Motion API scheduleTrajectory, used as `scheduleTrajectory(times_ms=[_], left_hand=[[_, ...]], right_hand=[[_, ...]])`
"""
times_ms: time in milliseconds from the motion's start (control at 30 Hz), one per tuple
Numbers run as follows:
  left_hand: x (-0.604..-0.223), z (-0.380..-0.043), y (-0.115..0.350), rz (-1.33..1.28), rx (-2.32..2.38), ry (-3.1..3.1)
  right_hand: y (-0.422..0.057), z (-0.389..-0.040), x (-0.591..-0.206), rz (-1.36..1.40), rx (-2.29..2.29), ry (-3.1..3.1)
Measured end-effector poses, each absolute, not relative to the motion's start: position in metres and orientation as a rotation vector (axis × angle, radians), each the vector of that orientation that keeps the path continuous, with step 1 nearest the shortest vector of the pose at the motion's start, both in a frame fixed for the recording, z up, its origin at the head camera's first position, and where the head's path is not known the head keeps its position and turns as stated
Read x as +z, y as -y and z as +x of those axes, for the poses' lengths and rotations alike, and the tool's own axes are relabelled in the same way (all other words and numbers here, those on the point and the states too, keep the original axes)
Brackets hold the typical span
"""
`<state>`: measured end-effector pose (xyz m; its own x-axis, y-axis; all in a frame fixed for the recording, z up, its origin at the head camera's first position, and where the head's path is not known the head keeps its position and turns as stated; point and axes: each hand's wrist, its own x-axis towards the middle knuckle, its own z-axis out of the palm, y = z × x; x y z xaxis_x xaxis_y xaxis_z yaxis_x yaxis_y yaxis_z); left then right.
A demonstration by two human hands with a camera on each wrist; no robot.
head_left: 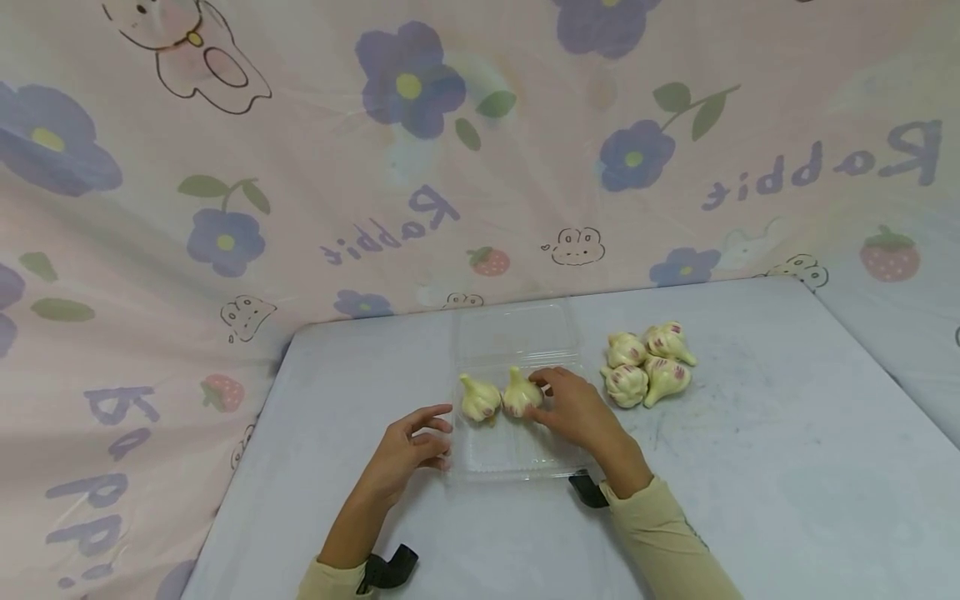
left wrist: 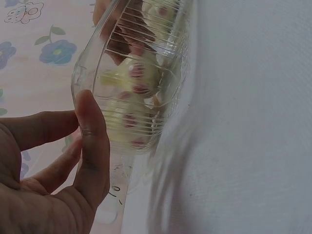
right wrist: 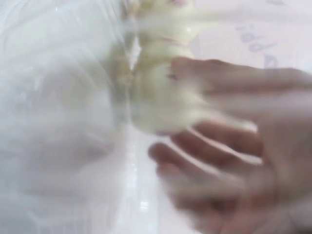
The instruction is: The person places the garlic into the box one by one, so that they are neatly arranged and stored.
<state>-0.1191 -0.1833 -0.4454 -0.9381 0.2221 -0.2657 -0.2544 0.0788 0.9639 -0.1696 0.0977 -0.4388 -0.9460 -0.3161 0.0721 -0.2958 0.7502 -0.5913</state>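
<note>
Step, I'd judge: filling the clear clamshell (head_left: 517,477) | right hand (head_left: 576,410) — grip closed round a garlic bulb (head_left: 517,397) inside, second bulb (head_left: 479,400) beside it | next likely calls for a clean release | left hand (head_left: 405,452) by the box edge; only left-wrist view shows a digit overlapping it — pinching or touching, can't tell | four loose bulbs (head_left: 663,378) on table (head_left: 757,475)

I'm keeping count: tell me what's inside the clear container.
Two garlic bulbs, side by side. In the head view, the right hand hides part of the nearer bulb.
</note>
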Motion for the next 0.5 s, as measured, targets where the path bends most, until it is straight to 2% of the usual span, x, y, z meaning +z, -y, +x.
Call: scheduleTrajectory(times_ms=[500], left_hand=[[-0.444, -0.118, 0.181, -0.057, 1.941, -2.018]], right_hand=[[-0.113, -0.164, -0.428, -0.509, -1.009, -2.895]])
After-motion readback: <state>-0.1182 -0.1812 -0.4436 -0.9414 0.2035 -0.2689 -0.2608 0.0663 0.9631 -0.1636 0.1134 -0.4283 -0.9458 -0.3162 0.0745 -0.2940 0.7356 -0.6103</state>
